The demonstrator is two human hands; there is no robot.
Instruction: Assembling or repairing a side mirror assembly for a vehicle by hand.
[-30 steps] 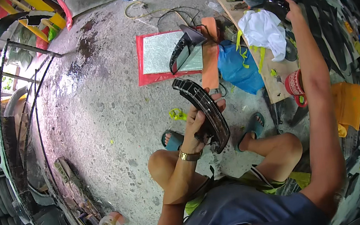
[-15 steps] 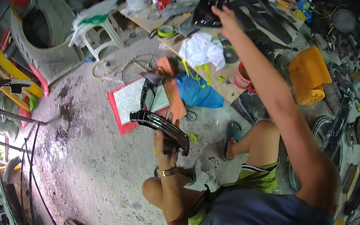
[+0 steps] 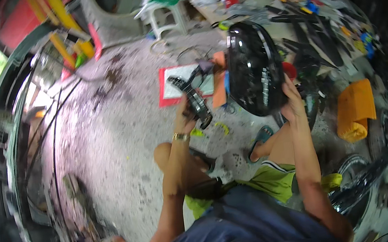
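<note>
My left hand (image 3: 185, 118) is closed around a curved, glossy black trim piece (image 3: 197, 105), with its palm under the slim strip. The piece slants down to the right in front of my body. At its far end a thin dark part appears against the white sheet, and I cannot tell whether the two are joined. My right hand (image 3: 293, 101) grips the lower right edge of a large, shiny black rounded shell (image 3: 252, 69), held up with its bulging face showing. The shell and the trim piece are apart. Some fingers of both hands are hidden behind what they hold.
A red-edged white sheet (image 3: 165, 86) and an orange strip (image 3: 219, 88) lie ahead on the concrete floor. Beyond stands a cluttered low table (image 3: 267, 8) near a white stool (image 3: 168, 19). An orange folded package (image 3: 355, 109) is at right; dark bent frames (image 3: 6, 131) at left.
My right hand has come back from the cluttered table and now holds the large black shell near my left hand. The left hand still holds the trim piece, and the view has shifted left.
</note>
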